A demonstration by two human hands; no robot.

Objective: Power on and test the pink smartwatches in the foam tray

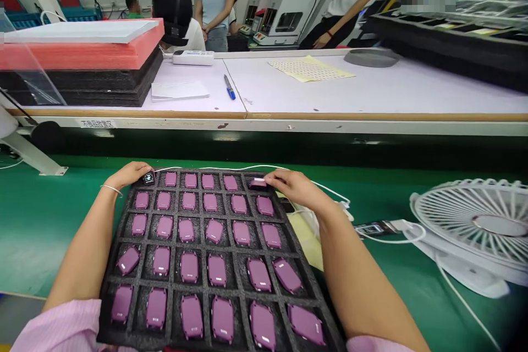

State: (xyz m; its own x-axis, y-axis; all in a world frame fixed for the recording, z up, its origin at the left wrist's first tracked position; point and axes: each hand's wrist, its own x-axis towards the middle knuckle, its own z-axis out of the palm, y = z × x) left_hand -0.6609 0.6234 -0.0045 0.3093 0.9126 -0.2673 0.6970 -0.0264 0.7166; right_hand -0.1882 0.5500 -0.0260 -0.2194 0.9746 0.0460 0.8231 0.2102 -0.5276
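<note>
A black foam tray [177, 246] with a grid of compartments lies in front of me, holding several purple watch bodies [216, 270], mostly back side up. At the tray's far left corner, my left hand [136, 172] pinches a small watch body [149, 177] whose dark screen is lit and faces up. My right hand [291, 186] is at the far right corner, its fingers closed on the edge of a tilted purple watch body [258, 182] in that compartment. My right fingers partly cover its side.
A white fan [474, 225] stands right on the green bench [388, 275], beside a cabled device [375, 229]. Yellow paper [307, 239] lies beside the tray. On the raised shelf are stacked foam sheets [94, 58], a blue pen [229, 88] and a sticker sheet [309, 69]. People are beyond it.
</note>
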